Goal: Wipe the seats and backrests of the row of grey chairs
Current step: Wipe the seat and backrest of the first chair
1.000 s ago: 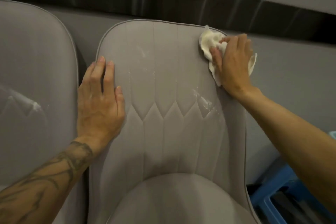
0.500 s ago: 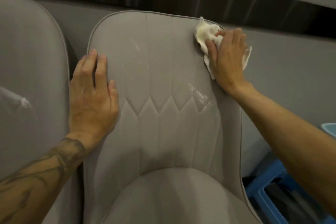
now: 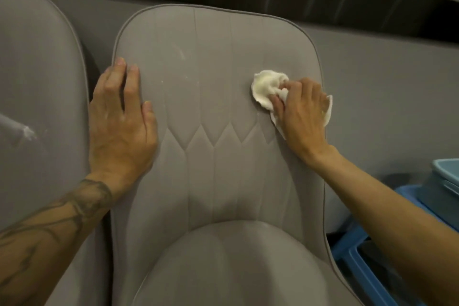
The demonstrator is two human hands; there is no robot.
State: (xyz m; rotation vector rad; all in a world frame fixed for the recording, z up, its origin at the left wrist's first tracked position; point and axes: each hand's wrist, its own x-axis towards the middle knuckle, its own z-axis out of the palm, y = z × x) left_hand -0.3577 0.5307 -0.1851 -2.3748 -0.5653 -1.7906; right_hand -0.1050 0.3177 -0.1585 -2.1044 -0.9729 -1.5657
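My right hand (image 3: 301, 109) grips wadded cloth (image 3: 267, 88), pressed on backrest (image 3: 223, 156) right of centre. My left hand (image 3: 121, 122) flat, fingers straight, braces backrest's left edge. Target: white smears (image 3: 180, 52) lie up-left of cloth, toward top edge. Next stroke probably heads that way.

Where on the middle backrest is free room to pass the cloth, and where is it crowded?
Free on the backrest: the middle band between left hand and cloth, and the top strip above them; also the seat below. Crowded: the left edge, under the flat left hand.
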